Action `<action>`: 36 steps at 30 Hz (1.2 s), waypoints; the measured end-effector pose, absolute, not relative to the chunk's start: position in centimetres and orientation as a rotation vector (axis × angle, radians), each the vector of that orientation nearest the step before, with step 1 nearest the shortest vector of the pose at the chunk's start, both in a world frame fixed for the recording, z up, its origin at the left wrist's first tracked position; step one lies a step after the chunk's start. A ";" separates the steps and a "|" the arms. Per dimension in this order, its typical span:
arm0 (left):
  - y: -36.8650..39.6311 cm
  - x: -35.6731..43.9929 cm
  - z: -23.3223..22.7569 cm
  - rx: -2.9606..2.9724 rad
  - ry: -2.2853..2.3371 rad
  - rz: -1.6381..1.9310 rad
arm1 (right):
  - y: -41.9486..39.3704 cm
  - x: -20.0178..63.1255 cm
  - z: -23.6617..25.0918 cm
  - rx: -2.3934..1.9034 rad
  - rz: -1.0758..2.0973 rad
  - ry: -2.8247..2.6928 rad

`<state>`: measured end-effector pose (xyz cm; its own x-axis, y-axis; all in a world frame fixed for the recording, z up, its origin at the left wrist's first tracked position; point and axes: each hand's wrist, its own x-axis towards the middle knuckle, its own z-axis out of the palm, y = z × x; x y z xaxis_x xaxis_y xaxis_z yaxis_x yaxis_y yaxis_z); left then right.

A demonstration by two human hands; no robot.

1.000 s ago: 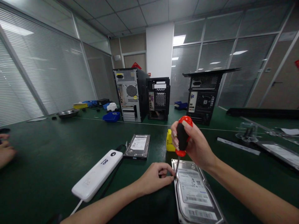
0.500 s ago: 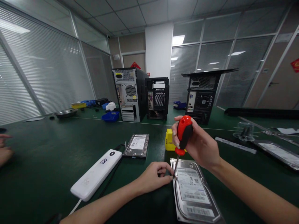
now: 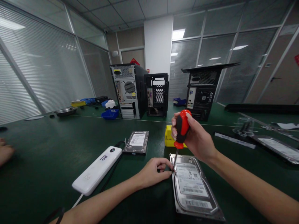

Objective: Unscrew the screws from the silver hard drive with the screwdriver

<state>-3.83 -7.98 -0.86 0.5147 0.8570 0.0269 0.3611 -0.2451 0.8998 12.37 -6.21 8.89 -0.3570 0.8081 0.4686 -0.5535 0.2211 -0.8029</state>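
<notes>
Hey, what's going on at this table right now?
A person is working on a hard drive lying flat on the green table. The right hand grips a red and black screwdriver, tip down at the drive's near left edge, where the left hand pinches beside the tip. A second hard drive, a white power bank and a yellow box lie nearby. Another person's hand shows at far left.

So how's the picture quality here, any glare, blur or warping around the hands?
Head view: wide-angle warping bows the window frames and stretches both forearms; ceiling lights blow out white, with soft sheen on the hard drive; right hand, screwdriver and left hand look sharp.
</notes>
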 end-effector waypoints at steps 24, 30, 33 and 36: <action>-7.6 -3.9 -1.7 1.830 1.012 0.709 | -6.2 11.6 9.0 -0.173 1.433 -1.402; -7.5 -3.9 -1.8 1.821 0.997 0.703 | -6.3 11.1 8.9 -0.188 1.423 -1.345; -7.5 -3.8 -1.7 1.818 0.994 0.708 | -6.4 11.0 8.9 -0.238 1.360 -1.360; -7.5 -3.8 -1.7 1.840 1.010 0.706 | -6.5 11.0 8.9 -0.267 1.340 -1.376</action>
